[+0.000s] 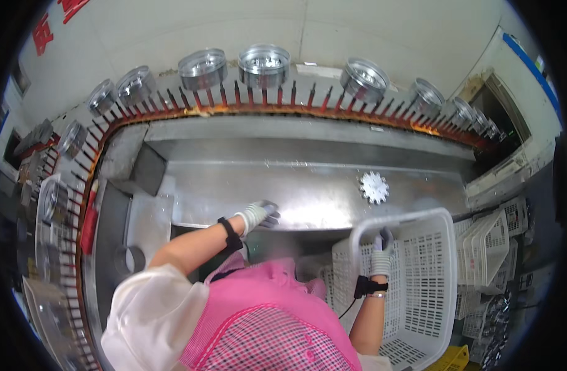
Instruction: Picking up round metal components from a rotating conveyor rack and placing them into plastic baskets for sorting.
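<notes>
- Head view: a white slatted basket [422, 272] stood before the metal bench [234, 191], hiding part of its front edge.
- Gloved right hand [383, 242] reached over the basket; whether it gripped, I cannot tell.
- Gloved left hand [265, 215], loosely open, hovered left of the basket.
- Beyond the basket: a toothed disc [374, 188], then shiny round housings [264, 65] above red pegs [250, 96].
- Right of it: stacked baskets [482, 247].

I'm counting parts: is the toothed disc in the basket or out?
Out: the disc lies flat on the metal bench, beyond the basket.
</notes>
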`<state>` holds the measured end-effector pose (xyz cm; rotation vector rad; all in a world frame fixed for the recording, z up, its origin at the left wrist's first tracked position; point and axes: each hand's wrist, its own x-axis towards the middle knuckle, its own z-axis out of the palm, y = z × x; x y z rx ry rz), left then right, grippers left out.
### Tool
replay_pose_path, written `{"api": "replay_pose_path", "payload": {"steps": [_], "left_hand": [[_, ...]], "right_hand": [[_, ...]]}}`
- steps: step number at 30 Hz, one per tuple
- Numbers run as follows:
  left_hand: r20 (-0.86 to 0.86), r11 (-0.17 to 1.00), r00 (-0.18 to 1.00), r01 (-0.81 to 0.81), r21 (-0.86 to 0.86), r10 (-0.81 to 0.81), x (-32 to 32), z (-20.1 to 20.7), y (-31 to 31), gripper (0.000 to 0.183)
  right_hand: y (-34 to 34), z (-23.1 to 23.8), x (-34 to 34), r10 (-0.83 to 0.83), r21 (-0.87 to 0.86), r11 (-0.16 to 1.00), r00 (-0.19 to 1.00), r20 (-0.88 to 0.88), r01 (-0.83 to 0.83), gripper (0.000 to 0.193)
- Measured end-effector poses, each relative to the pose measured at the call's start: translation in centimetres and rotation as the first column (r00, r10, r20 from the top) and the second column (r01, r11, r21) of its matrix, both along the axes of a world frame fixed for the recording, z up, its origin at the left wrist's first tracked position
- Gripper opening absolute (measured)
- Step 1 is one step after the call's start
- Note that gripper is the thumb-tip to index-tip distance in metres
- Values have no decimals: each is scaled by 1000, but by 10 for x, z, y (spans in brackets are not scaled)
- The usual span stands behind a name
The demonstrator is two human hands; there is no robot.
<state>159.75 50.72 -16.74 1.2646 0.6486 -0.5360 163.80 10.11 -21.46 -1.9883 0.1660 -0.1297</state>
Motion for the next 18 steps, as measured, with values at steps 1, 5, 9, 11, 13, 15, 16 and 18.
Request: {"api": "replay_pose_path", "payload": {"steps": [1, 5, 9, 11, 13, 15, 16, 18], "left_hand": [[80, 995, 993, -85, 50, 81, 20, 1, 27, 34], [574, 923, 815, -280, 263, 84, 124, -14, 131, 40], [678, 907, 702, -401, 125, 217, 233, 56, 133, 43], [767, 776, 639, -514, 364, 64, 276, 15, 172, 46], [714, 636, 700, -568, 522, 39, 311, 1, 173, 35], [688, 304, 712, -629, 715, -144, 321, -8, 173, 26], [732, 476, 671, -609, 634, -116, 331, 11, 149, 37], [604, 642, 473, -762, -86, 642, 363, 44, 125, 50]], "right_hand": [[41, 32, 26, 36, -34, 999, 999, -17, -36, 38], [149, 77, 134, 171, -39, 985, 975, 140, -168, 35], [198, 109, 230, 156, -147, 980, 973, 167, -132, 40], [216, 105, 278, 159, -145, 979, 980, 119, -142, 41], [211, 56, 340, 121, 2, 992, 975, 186, -124, 43], [213, 68, 362, 149, 47, 986, 977, 153, -158, 43], [201, 73, 377, 135, 94, 985, 984, 119, -146, 44], [177, 42, 431, 235, 4, 970, 937, -258, -243, 60]]}}
